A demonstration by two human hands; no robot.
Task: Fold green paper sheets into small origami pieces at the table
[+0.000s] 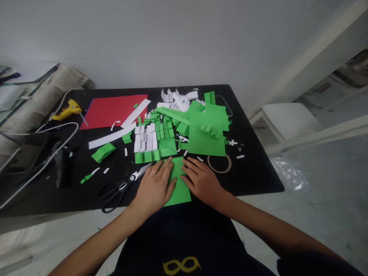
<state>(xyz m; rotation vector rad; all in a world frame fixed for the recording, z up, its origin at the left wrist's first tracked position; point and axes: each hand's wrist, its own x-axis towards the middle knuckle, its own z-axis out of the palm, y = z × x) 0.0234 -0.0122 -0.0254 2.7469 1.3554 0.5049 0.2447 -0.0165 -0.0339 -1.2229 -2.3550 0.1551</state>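
Note:
A green paper sheet (pixel 179 184) lies at the near edge of the black table (pixel 253 168). My left hand (pixel 155 186) rests flat on its left side, fingers stretched out, a ring on one finger. My right hand (pixel 201 178) lies flat on its right side, fingers spread. Neither hand holds anything. Black-handled scissors (pixel 120 188) lie just left of my left hand.
Behind the hands sits a heap of green and white paper strips (pixel 161 138) and a larger green sheet (pixel 208 132). A tape roll (pixel 220 164) lies right of it. Red paper (pixel 115 109), a yellow glue gun (pixel 67 109) and cables (pixel 43 165) fill the left. A white stool (pixel 287 120) stands right.

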